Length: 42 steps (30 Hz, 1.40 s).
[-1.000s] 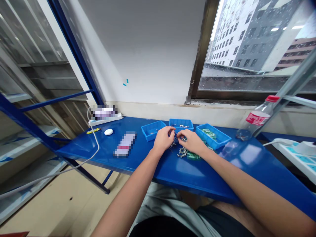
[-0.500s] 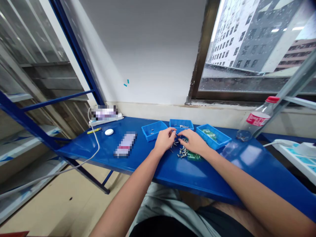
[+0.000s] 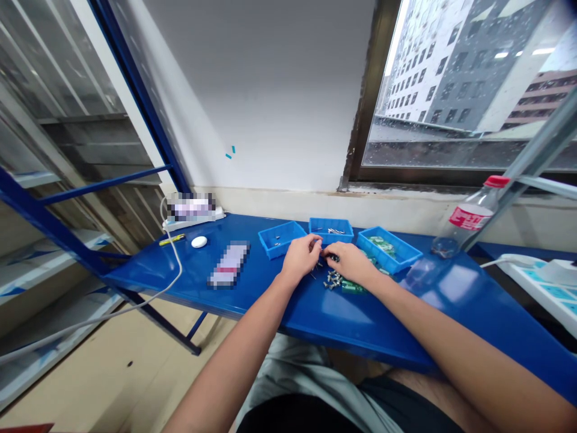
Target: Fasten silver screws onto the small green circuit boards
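Note:
My left hand (image 3: 301, 255) is closed in a pinch above the blue table (image 3: 315, 313); whatever its fingertips hold is too small to name. Close beside it, my right hand (image 3: 350, 262) has its fingers curled down at the far edge of a heap of small silvery metal parts (image 3: 332, 280); what lies between those fingers is hidden. A few thin dark pin-like pieces (image 3: 314, 275) lie by the left fingers. Under and beside the right hand are green pieces (image 3: 353, 287), which look like small circuit boards.
Behind the hands stand a left blue tray (image 3: 265, 243) with few small pieces, a middle blue tray (image 3: 331, 239) with metal pins and a right blue tray (image 3: 408, 260) with green pieces. A bottle (image 3: 471, 218) stands right; a blurred phone-like object (image 3: 229, 264) lies left.
My right hand has dipped slightly from beside the left fingertips toward the metal parts, its fingers curling in. My left hand has stayed nearly still.

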### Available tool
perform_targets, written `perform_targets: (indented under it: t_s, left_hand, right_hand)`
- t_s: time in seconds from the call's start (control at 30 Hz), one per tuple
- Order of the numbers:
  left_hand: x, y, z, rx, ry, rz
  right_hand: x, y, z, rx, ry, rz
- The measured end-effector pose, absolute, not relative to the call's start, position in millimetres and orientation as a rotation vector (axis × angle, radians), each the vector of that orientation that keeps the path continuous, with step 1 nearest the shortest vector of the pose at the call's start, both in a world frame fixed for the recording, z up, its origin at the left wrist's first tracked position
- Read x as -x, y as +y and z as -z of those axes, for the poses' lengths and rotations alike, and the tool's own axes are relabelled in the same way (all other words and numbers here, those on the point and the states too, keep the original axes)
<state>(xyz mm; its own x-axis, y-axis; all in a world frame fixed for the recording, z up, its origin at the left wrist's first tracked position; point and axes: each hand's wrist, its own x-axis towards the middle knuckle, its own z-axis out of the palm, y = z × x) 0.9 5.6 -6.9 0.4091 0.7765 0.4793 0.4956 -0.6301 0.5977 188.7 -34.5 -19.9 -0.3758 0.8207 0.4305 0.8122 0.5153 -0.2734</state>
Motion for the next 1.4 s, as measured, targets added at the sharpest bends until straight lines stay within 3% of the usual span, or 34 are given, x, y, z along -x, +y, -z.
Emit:
perform_targets:
  t_s: [0.3, 0.53, 1.0, 1.4]
  left_hand:
    - [0, 2, 2, -2.186, 1.112, -1.136]
    - [-1, -3, -3, -2.167, 0.952, -0.990]
    - [-3, 12, 11, -1.844, 0.868, -1.220]
    - [-2, 0, 1, -2.081, 0.885, -1.208]
  right_hand:
    - [-191, -33, 21, 1.243, -1.999, -0.078]
    - [-187, -37, 15, 1.118, -1.780, -0.082]
    - [-182, -38, 16, 1.115, -1.711, -0.251]
    - [-186, -41, 10, 1.196, -1.804, -0.150]
